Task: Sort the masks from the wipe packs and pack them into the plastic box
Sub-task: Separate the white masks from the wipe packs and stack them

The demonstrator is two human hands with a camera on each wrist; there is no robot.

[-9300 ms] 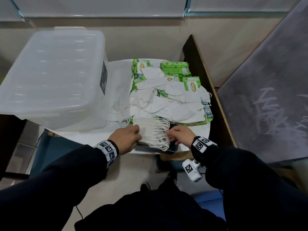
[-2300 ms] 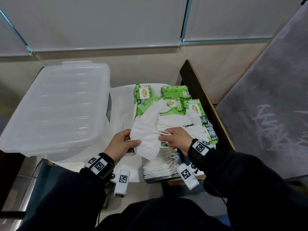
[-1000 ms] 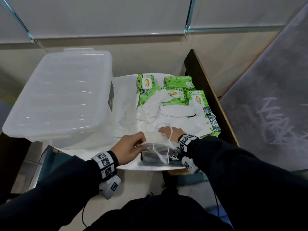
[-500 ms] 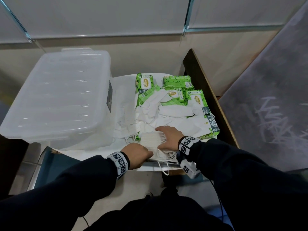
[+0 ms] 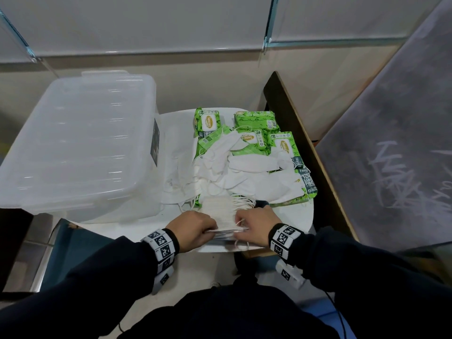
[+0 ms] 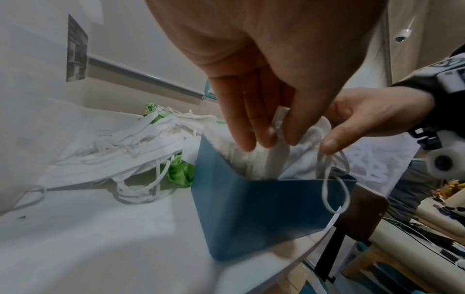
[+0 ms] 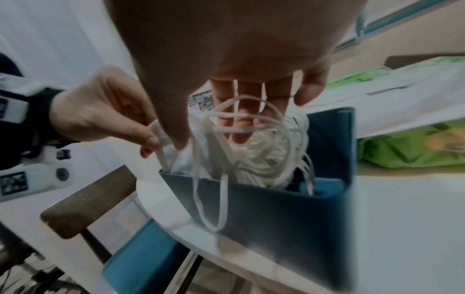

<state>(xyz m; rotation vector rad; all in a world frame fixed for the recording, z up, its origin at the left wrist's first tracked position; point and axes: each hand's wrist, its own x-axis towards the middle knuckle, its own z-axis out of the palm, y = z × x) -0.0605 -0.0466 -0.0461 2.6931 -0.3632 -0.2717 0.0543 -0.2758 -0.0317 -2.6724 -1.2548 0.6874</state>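
A small blue box (image 6: 264, 214) (image 7: 276, 214) stands at the white table's (image 5: 293, 216) front edge, filled with a stack of folded white masks (image 5: 225, 211). My left hand (image 5: 203, 227) (image 6: 266, 137) pinches the nearest mask (image 6: 279, 123) at its left end. My right hand (image 5: 247, 225) (image 7: 226, 127) holds its right end, and the ear loops (image 7: 219, 179) hang over the box's wall. Behind lie loose masks (image 5: 232, 172) over several green wipe packs (image 5: 208, 121). The big clear plastic box (image 5: 78, 143) sits at the left with its lid on.
A dark wooden board (image 5: 293, 130) runs along the table's right side, with a grey panel beyond it. A blue seat (image 5: 73, 253) shows below the table at the left. The wall is close behind the table.
My right hand has left the top of the stack and come back to its near end. Both hands now hold one mask at the front of the blue box.
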